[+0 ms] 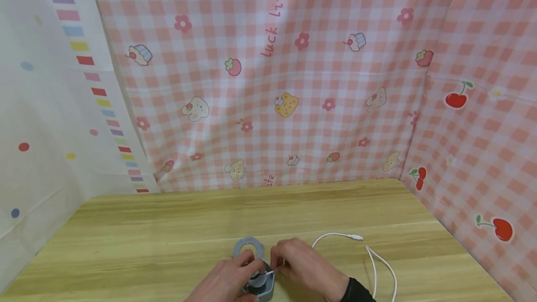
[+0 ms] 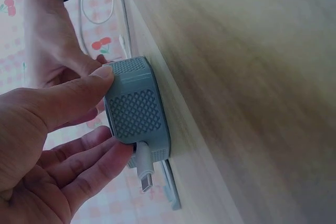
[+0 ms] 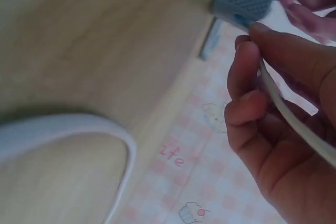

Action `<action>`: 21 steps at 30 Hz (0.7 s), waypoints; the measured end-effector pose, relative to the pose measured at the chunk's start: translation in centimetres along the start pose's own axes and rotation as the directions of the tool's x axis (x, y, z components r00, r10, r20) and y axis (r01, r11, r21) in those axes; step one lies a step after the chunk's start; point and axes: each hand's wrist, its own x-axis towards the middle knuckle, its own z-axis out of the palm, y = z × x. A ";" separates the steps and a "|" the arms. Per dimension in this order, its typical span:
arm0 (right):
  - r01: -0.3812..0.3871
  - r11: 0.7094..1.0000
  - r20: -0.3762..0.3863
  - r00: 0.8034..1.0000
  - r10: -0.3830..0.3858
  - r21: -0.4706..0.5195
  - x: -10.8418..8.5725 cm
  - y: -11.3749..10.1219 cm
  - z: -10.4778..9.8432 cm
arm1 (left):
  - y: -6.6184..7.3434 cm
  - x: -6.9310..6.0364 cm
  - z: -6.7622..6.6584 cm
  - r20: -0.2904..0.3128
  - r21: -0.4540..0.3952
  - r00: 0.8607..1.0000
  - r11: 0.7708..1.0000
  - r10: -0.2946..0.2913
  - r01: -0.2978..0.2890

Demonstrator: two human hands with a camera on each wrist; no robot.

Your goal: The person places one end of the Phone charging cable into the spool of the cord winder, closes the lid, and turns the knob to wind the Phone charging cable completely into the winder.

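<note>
A grey octagonal case [image 2: 135, 114] with textured sides, apparently a cable winder, stands on the table near its front edge. My left hand [image 1: 224, 278] holds it, the thumb on its rim and the fingertips at the opposite side. A white USB-C plug [image 2: 145, 166] sticks out of the case beside those fingers. Just right of the case, my right hand [image 1: 302, 264] pinches the white cable [image 3: 286, 108] between thumb and index finger, close to the case wall. Behind the case lies a flat grey ring [image 1: 239, 247]. Fingers partly hide the inside of the case.
The cable's other end, with a white plug [image 1: 356, 237], lies in loose loops on the wooden table [image 1: 168, 241] to the right. Patterned cloth [image 1: 319, 129] hangs behind the table and at both sides.
</note>
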 end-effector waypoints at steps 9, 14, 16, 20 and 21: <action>-0.001 1.000 0.051 0.999 0.001 0.016 0.0 0.6 0.5 | -1.0 -0.1 -0.9 0.022 -0.092 0.999 0.995 -0.024 0.026; -0.009 1.000 0.083 0.996 0.010 -0.006 0.1 0.5 0.5 | -2.1 -0.8 -1.6 -0.010 -0.106 0.986 0.981 -0.167 0.165; -0.009 1.000 0.106 0.994 0.010 -0.007 0.1 0.4 0.3 | -2.4 -1.1 -1.7 0.048 -0.145 0.974 0.963 -0.223 0.228; -0.033 0.999 0.157 0.987 0.027 0.037 -0.1 0.3 -0.3 | -2.8 -1.7 -1.8 0.197 -0.221 0.942 0.924 -0.270 0.311; -0.039 0.998 0.158 0.987 0.031 0.047 -0.2 0.3 -0.4 | -2.8 -1.8 -1.8 0.216 -0.227 0.937 0.919 -0.274 0.321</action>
